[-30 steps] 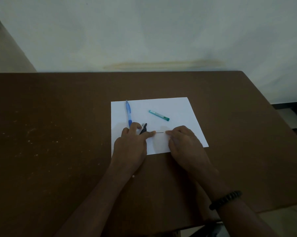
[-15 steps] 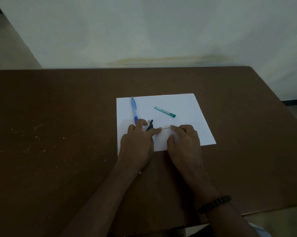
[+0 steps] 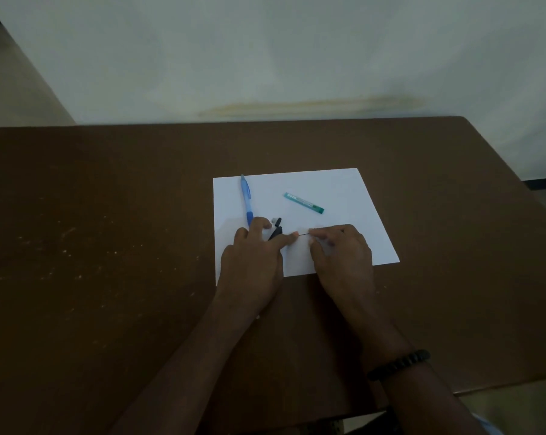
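Head view: left hand (image 3: 252, 262) grips black barrel (image 3: 276, 232), right hand (image 3: 343, 255) pinches thin lead (image 3: 303, 234), on paper (image 3: 328, 186) by its near edge.

Dim, murky, wide-angle edge distortion

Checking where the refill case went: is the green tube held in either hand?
No, the green tube lies on the white paper, apart from the left hand and the right hand.

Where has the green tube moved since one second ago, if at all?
No, it has not moved. The green tube lies at the same spot on the white paper, equally far from its far edge; only the camera shifted.
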